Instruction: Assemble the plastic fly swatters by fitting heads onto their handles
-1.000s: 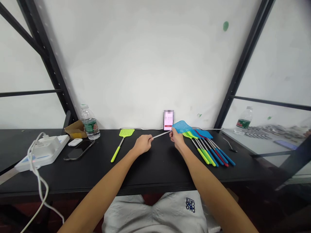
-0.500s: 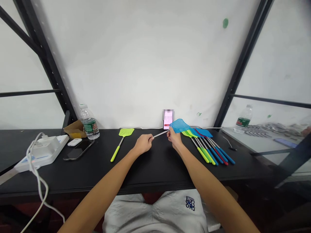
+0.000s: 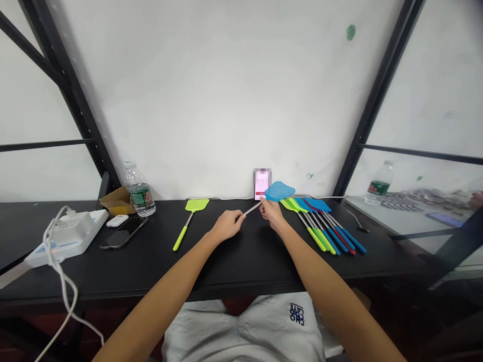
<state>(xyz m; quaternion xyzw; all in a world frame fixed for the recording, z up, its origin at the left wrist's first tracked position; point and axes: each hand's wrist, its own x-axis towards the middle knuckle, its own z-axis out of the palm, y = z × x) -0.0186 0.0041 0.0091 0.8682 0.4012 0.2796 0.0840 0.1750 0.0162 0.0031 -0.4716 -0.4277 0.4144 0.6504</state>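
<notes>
A blue fly swatter [image 3: 279,191] is held above the black table between both hands, its mesh head pointing right and tilted. My right hand [image 3: 270,212] pinches it just below the head. Farther down, my left hand [image 3: 228,224] is closed around its lower part, hiding the handle; a short length of metal shaft shows between the hands. To the left lies a single yellow-green fly swatter [image 3: 180,236]. On the right, several more swatters [image 3: 327,234] with green, yellow-green, blue and red handles lie side by side, heads overlapping toward the wall.
A lit phone [image 3: 261,182] leans against the wall behind my hands. At left are a water bottle [image 3: 141,193], a cardboard box [image 3: 116,201], a dark phone [image 3: 124,234], a white case [image 3: 117,220] and a power strip [image 3: 81,236] with cables. Black metal frame posts [image 3: 356,136] flank the table.
My left hand has moved slightly right, closer to my right hand, so less shaft shows between them. The blue swatter's head has turned and looks narrower.
</notes>
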